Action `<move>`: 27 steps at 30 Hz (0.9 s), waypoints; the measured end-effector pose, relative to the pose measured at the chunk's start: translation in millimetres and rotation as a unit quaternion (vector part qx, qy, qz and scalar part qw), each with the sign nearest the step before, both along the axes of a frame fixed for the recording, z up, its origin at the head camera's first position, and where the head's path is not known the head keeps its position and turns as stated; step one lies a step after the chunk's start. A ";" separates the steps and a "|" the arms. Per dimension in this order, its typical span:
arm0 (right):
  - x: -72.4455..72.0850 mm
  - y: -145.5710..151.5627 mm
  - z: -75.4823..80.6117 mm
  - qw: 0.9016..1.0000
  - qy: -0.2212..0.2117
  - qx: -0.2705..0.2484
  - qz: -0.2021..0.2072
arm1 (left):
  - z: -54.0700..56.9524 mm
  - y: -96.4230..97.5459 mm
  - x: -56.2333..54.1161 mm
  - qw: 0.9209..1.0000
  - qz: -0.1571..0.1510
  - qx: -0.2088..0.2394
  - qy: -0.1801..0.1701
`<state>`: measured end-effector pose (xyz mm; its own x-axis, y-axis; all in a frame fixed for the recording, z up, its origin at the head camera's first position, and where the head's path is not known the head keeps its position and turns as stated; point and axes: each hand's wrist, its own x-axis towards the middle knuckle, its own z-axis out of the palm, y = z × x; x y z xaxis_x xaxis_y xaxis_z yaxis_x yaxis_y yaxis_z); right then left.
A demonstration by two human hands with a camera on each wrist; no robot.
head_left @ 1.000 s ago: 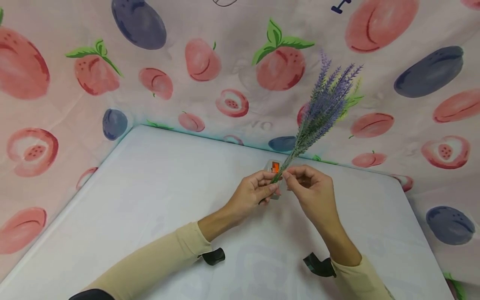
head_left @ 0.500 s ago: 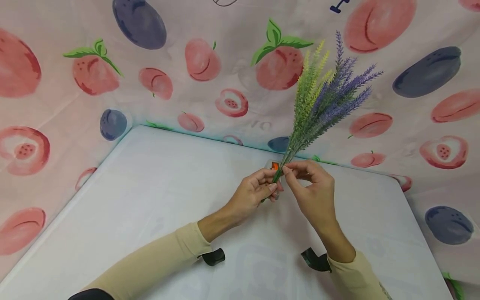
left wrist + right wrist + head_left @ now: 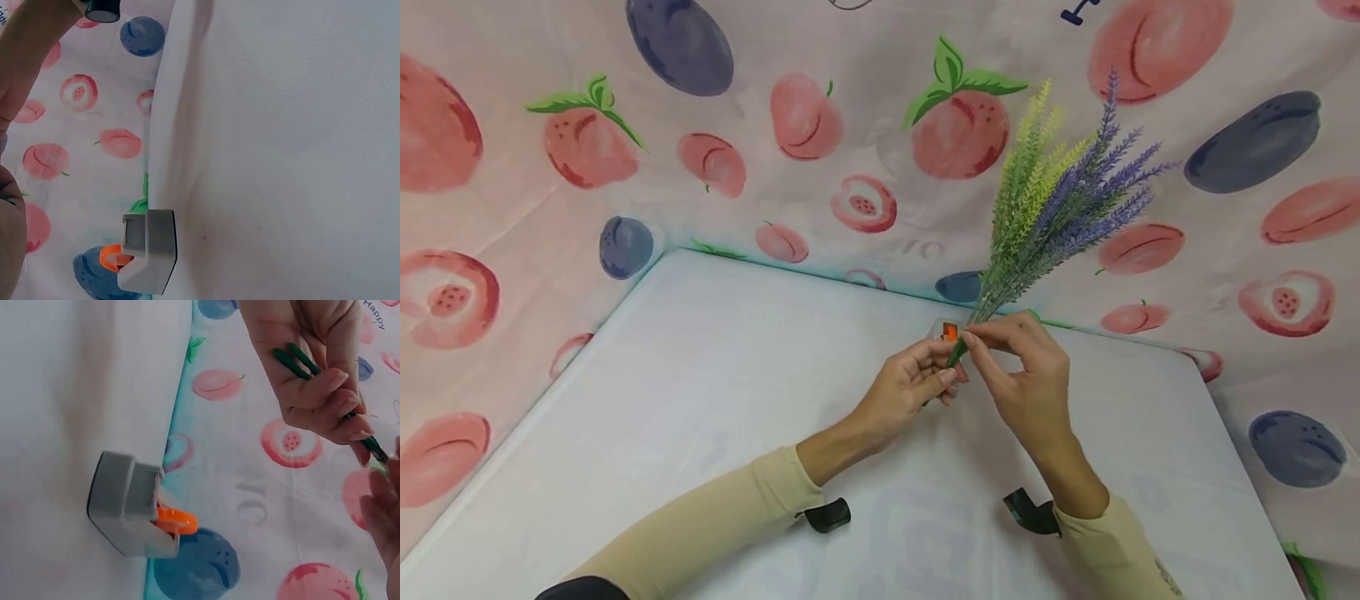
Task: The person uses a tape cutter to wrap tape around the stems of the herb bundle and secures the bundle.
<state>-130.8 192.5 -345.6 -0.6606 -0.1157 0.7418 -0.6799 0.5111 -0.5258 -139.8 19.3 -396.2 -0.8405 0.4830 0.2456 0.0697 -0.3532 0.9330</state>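
Purple lavender sprigs [image 3: 1093, 200] and yellow-green flower sprigs [image 3: 1022, 175] form one bunch, leaning up and to the right in the head view. My left hand [image 3: 902, 387] holds the lower stems between thumb and fingers. Two dark green stem ends [image 3: 290, 362] stick out past its curled fingers in the right wrist view. With thumb and index fingertips together, my right hand [image 3: 1030, 375] pinches at the stems just above the left fingers. In the left wrist view only part of a hand [image 3: 11, 231] shows at the edge, and the flowers are out of sight.
Behind the hands a grey device with an orange part [image 3: 128, 500] stands on the white table [image 3: 737, 350], partly hidden in the head view. A fruit-print cloth [image 3: 880, 100] rises behind the table. Black wrist mounts [image 3: 827, 515] hang by both sleeves.
The bunch has turned: the yellow sprigs, mostly hidden behind the purple ones before, now show on the left. The purple sprigs have spread to the right. Both hands stay almost in place.
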 end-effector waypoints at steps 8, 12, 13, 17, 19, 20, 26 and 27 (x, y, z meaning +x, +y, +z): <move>0.2 2.2 2.3 0.986 -0.133 -0.095 -0.017 | 2.3 -2.4 0.9 1.000 0.013 0.010 0.005; -3.3 2.6 3.9 0.975 -0.190 -0.118 0.004 | 1.7 -1.9 2.1 1.000 0.017 0.003 0.017; -3.8 2.3 4.2 0.973 -0.198 -0.122 0.008 | 1.3 -1.4 2.4 1.000 0.016 0.003 0.019; -5.1 -0.1 4.9 0.967 -0.215 -0.132 0.017 | 0.7 0.1 3.8 1.000 0.003 0.013 0.020; -5.6 -1.2 5.4 0.966 -0.224 -0.130 0.017 | 0.6 0.5 4.5 1.000 -0.009 0.020 0.016; -5.9 -1.6 5.6 0.965 -0.228 -0.126 0.016 | 0.7 0.6 4.9 1.000 -0.014 0.023 0.014; -7.5 -1.8 7.8 0.957 -0.264 -0.118 0.018 | 1.7 0.2 5.6 0.999 -0.038 0.029 0.008; -7.7 -1.8 8.2 0.956 -0.268 -0.120 0.020 | 2.1 0.0 5.5 0.999 -0.037 0.028 0.008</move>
